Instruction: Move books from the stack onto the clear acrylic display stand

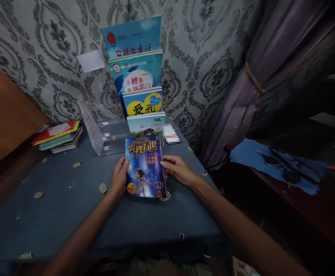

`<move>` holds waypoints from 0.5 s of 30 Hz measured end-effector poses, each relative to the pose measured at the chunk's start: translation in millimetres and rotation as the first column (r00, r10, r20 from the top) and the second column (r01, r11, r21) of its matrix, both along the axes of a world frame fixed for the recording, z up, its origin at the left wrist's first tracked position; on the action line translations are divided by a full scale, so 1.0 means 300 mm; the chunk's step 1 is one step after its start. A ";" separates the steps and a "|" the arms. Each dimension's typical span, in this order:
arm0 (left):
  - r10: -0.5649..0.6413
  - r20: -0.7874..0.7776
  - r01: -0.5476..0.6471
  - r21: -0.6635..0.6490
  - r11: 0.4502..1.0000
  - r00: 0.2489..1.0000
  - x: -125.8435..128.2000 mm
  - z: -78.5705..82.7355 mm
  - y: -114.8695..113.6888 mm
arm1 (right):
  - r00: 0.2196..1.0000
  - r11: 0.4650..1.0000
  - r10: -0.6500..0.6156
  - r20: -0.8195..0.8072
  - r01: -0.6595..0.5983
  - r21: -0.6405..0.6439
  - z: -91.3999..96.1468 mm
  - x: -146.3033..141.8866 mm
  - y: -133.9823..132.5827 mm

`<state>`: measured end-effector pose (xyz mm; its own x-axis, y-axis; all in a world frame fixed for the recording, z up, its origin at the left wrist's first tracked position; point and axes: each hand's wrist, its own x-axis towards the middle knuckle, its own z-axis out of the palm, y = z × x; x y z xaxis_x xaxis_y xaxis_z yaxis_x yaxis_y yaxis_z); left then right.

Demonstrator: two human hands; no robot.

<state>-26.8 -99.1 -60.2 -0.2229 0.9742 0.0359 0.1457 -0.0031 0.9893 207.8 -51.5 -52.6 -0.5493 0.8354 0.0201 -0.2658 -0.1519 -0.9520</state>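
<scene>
Blue book [144, 174] between both hands' fingers [169, 166]

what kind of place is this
Probably a room in a home: there is a tied-back curtain, a patterned wall covering, and a cloth-covered table with books in a clear rack.

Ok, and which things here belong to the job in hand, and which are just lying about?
Likely part of the job:
blue book, held by left hand and right hand
four displayed books behind it
clear rack
perhaps the book stack

Probably just lying about:
blurred white item
blue cloth
dark tools on the cloth
</scene>
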 end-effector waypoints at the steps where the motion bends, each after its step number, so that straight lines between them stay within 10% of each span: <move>1: 0.007 -0.011 -0.007 -0.011 1.000 1.000 -0.003 -0.019 -0.007 | 0.999 0.999 0.014 0.028 -0.013 -0.030 0.001 0.004 0.003; 7: -0.111 0.005 0.111 -0.071 0.991 0.994 -0.031 -0.077 -0.017 | 0.977 0.987 0.082 0.199 -0.052 -0.149 -0.028 0.020 0.032; 15: -0.378 -0.250 0.296 -0.311 0.903 0.892 -0.101 -0.006 0.017 | 0.953 0.992 0.016 0.304 0.023 -0.126 -0.052 0.033 0.051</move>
<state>-57.3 -94.1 -62.0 0.1015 0.9716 -0.2139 0.4685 0.1430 0.8718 217.7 -36.2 -68.2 -0.5102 0.8220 -0.2529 0.0322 -0.2756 -0.9607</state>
